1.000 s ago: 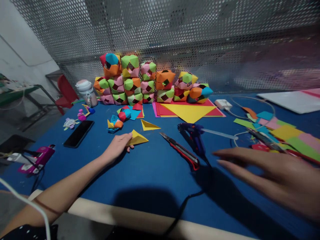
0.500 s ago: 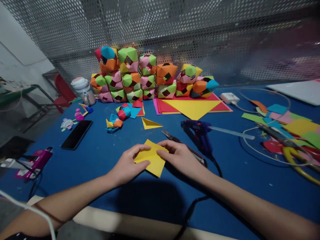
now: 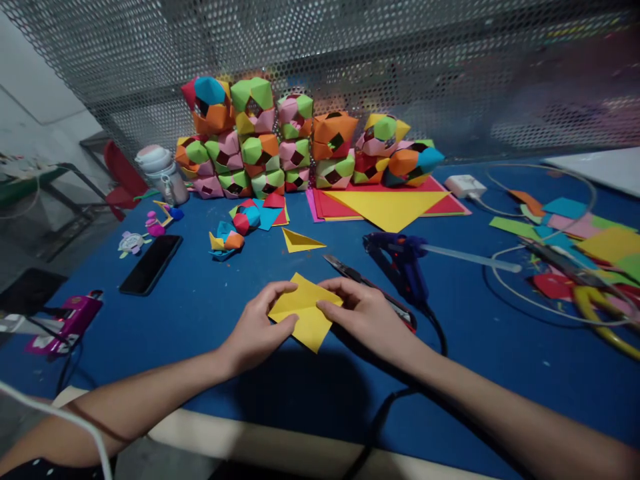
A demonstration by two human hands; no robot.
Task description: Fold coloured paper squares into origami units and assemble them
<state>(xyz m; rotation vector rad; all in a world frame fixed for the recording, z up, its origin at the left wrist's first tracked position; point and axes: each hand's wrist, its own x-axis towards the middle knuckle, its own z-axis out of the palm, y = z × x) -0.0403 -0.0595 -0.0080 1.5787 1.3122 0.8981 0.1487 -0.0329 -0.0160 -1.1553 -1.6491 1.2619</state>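
Note:
Between both hands is a square of yellow paper (image 3: 306, 308), creased across its middle and turned corner-down. My left hand (image 3: 265, 321) pinches its left corner, thumb on top and fingers at the far edge. On the opposite corner, my right hand (image 3: 363, 310) grips it the same way; its lower fingers are hidden. A folded yellow paper piece (image 3: 301, 241) lies just beyond the sheet. Close to the right hand rest a utility knife (image 3: 345, 268) and a blue glue gun (image 3: 400, 257) with a clear glue stick in it.
Stacked colourful paper modules (image 3: 260, 153) line the back against a perforated metal panel (image 3: 320, 53). Coloured sheets (image 3: 320, 207) lie before them. At left are a phone (image 3: 151, 265), a bottle (image 3: 161, 175) and a purple power strip (image 3: 70, 327). Yellow-handled scissors (image 3: 595, 320) and paper scraps (image 3: 565, 207) sit right.
The view has shifted slightly. Between my hands the yellow paper looks a little flatter and more spread out; both hands keep their hold on it.

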